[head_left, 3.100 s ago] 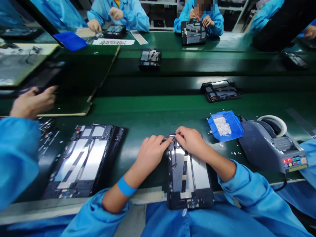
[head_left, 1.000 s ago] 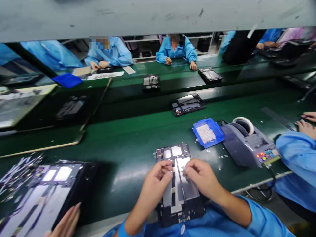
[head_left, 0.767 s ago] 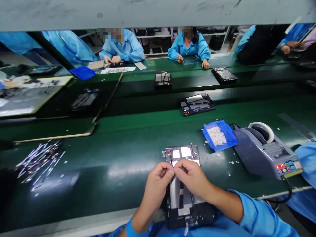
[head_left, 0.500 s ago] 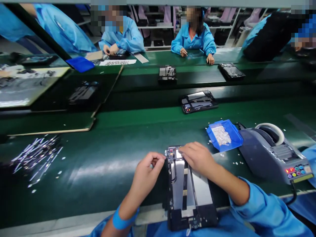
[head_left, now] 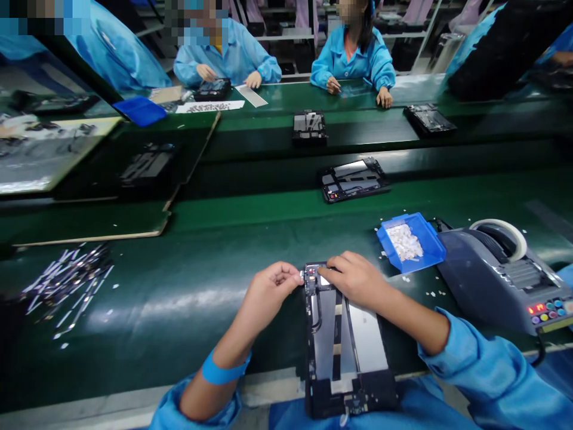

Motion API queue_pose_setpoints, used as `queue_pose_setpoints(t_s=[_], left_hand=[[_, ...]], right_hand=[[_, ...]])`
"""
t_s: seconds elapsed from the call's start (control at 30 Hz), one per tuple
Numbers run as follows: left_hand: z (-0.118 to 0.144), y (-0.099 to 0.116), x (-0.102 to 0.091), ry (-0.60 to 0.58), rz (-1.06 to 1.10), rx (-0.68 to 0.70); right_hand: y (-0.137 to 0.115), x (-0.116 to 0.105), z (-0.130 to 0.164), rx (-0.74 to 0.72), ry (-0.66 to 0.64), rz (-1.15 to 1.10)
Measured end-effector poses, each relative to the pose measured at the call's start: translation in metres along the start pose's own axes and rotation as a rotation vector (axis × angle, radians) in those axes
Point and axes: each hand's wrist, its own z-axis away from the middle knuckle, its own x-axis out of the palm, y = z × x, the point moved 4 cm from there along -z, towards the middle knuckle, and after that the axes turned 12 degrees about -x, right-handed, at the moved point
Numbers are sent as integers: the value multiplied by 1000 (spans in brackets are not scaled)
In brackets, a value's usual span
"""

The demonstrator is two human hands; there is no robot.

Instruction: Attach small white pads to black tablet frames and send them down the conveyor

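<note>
Green bench (head_left: 188, 304): tablet chassis (head_left: 344, 340) top edge under right hand (head_left: 358, 279) fingers.

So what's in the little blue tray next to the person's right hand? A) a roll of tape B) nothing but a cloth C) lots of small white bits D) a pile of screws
C: the blue tray on the green bench holds a heap of small white bits, and a few more lie scattered on the bench around it, near the right hand.
</note>
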Motion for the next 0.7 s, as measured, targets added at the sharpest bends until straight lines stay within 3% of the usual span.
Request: queue_pose_setpoints(t_s=[0.1,0.17,0.3,0.43,0.57,0.7], left_hand=[[4,4,0,19,-107,55],[9,10,5,25,-243,179],[21,20,22,98,-698,498],[22,17,34,166,-1055,609],[25,15,37,152,-1132,686],[27,19,37,137,-1084,671]], right_hand=[[-1,-1,-1,0,-2,0],[-2,-2,-2,-6,-17,18],[-2,-5,-3,-7,-57,91],[1,-6,-2,-41,-81,106],[5,-5,-1,-61,-73,104],[4,-5,0,-70,-70,124]])
